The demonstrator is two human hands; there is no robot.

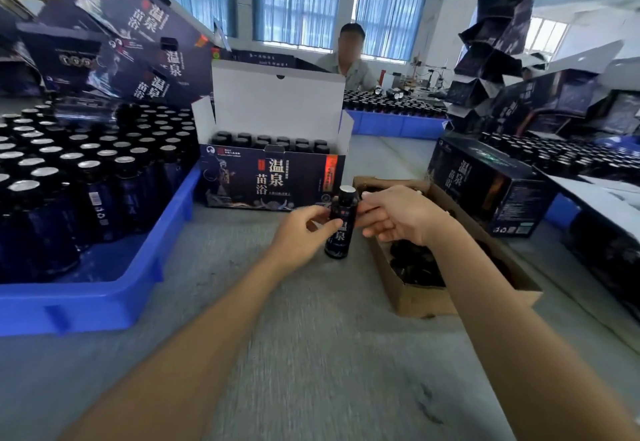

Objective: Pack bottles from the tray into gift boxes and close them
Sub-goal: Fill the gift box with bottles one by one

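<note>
A small dark bottle [342, 222] with a silver cap stands upright above the grey table, just in front of the open gift box [273, 177]. My left hand [301, 232] pinches its left side with thumb and fingers. My right hand [394, 213] holds its right side near the neck. The gift box is dark with gold characters, its white lid flap raised, and several black-capped bottles fill it. The blue tray [104, 295] at the left holds several more bottles with silver caps.
A shallow brown cardboard box [450, 302] with dark items lies under my right forearm. A closed gift box [485, 191] stands at the right. Stacked gift boxes [138, 42] rise behind the tray. A person [349, 59] sits across the table behind more bottles.
</note>
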